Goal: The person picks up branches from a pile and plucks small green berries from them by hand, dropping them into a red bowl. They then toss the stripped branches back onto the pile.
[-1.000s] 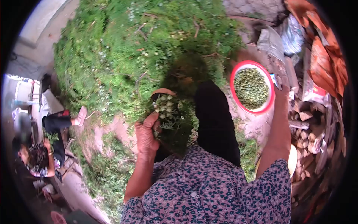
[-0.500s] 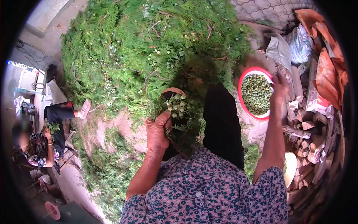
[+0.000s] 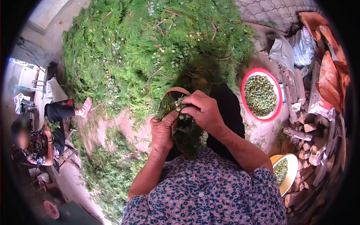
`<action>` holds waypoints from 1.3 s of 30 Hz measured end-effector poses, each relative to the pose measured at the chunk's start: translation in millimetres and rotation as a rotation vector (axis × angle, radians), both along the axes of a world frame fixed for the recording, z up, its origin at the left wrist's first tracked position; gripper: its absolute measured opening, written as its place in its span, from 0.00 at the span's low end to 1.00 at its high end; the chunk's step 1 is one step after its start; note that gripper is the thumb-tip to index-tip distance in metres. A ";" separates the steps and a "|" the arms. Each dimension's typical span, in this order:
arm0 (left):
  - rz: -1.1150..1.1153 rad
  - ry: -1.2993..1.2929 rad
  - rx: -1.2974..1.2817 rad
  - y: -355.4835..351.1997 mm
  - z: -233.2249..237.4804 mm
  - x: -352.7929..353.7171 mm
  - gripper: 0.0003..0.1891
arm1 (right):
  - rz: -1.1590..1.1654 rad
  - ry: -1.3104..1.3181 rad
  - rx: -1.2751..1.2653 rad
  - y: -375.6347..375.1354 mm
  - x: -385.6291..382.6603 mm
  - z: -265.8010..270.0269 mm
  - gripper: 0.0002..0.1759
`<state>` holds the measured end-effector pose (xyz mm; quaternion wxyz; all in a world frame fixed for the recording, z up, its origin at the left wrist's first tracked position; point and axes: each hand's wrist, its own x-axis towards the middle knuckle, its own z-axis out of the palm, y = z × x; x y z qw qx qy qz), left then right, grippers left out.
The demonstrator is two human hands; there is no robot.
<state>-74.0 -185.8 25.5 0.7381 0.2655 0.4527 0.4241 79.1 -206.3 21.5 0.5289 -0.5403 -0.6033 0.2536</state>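
My left hand (image 3: 162, 131) is closed around a leafy conifer sprig (image 3: 165, 107) above my lap. My right hand (image 3: 206, 114) meets it there, thumb and fingers pinched on the pale green cones of that sprig. Part of the cluster is hidden behind the fingers. To the right on the ground stands a red-rimmed white basin (image 3: 279, 105), holding many small round green cones (image 3: 260, 95).
A large heap of cut conifer branches (image 3: 127, 56) lies in front of me. At lower right is a yellow bowl (image 3: 293, 168) with more cones, beside stacked firewood (image 3: 305, 150). Another person (image 3: 39, 144) sits at the left holding a sprig. Bags (image 3: 302, 47) lie at upper right.
My right hand has moved left from the basin's edge to the sprig and now pinches its cones. My left hand keeps its hold. The yellow bowl shows more fully.
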 end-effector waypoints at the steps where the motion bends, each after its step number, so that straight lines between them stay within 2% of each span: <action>1: -0.017 0.002 -0.005 0.3 -1.5 -0.9 0.08 | 0.020 0.038 -0.028 0.3 2.0 -0.3 0.13; 2: -0.016 0.000 -0.005 0.2 -0.5 0.7 0.08 | 0.021 0.035 -0.028 -1.1 2.8 1.9 0.13; 4: 0.002 0.016 -0.002 -0.5 2.8 5.4 0.08 | 0.090 0.619 -0.488 -5.1 3.3 10.7 0.07; 5: 0.005 0.013 0.000 1.1 0.3 4.6 0.08 | 0.092 0.615 -0.487 -5.2 5.5 11.5 0.07; 7: -0.004 -0.019 0.001 1.9 -8.2 0.7 0.08 | 0.147 0.901 -0.522 -7.9 8.9 10.5 0.07; 12: 0.016 0.016 0.019 2.2 -6.9 3.4 0.08 | 0.095 0.915 -0.434 -9.7 7.0 14.7 0.10; 15: 0.036 -0.009 0.010 1.1 -1.4 6.9 0.08 | 0.113 0.674 -0.433 -14.5 -0.5 9.9 0.11; 16: 0.039 -0.018 0.026 0.1 0.5 7.7 0.08 | 0.112 0.675 -0.434 -12.0 -5.6 2.8 0.11; 18: 0.031 -0.016 0.044 -1.2 0.5 8.1 0.08 | -0.061 0.287 -0.122 -7.6 -14.2 -7.8 0.13; 20: 0.024 -0.015 0.066 -2.1 0.5 8.0 0.08 | -0.079 0.211 -0.111 -8.0 -14.3 -2.1 0.12; 22: 0.016 -0.022 0.074 -3.2 -0.2 7.0 0.09 | 0.045 0.516 -0.415 -11.1 -11.3 4.6 0.10; 23: 0.018 -0.022 0.075 -2.8 0.4 5.8 0.09 | 0.047 0.515 -0.414 -12.5 -4.5 5.3 0.10; 25: 0.035 -0.048 0.036 -1.9 1.7 3.0 0.11 | 0.215 0.947 -0.575 -12.7 11.6 9.5 0.09; 26: 0.037 -0.049 0.034 -2.5 1.8 2.3 0.11 | 0.215 0.946 -0.577 -11.3 11.4 14.9 0.09; 28: 0.013 -0.035 0.053 -4.4 1.4 1.7 0.13 | 0.059 1.108 -0.463 -8.7 10.1 29.0 0.06; 29: 0.008 -0.036 0.053 -4.7 0.1 0.8 0.13 | 0.082 1.193 -0.444 -5.8 13.5 26.0 0.06; 32: -0.029 0.017 0.036 -5.7 0.5 -1.0 0.13 | 0.142 1.046 -0.407 1.2 24.0 21.3 0.09; 33: -0.059 0.035 0.065 -7.2 5.9 0.1 0.13 | 0.145 0.878 -0.389 3.3 27.7 25.4 0.08; 34: -0.088 0.053 0.094 -8.4 9.0 0.6 0.12 | 0.144 0.879 -0.386 6.8 30.3 27.7 0.08; 36: -0.139 0.071 0.122 -7.8 2.1 -6.8 0.12 | 0.199 0.664 -0.449 11.1 34.5 30.7 0.09; 37: -0.186 0.087 0.150 -6.9 0.4 -9.2 0.11 | 0.199 0.664 -0.449 10.8 35.2 33.9 0.09; 39: -0.201 0.094 0.142 -5.9 3.8 -9.8 0.11 | 0.228 0.479 -0.545 10.4 35.3 39.2 0.09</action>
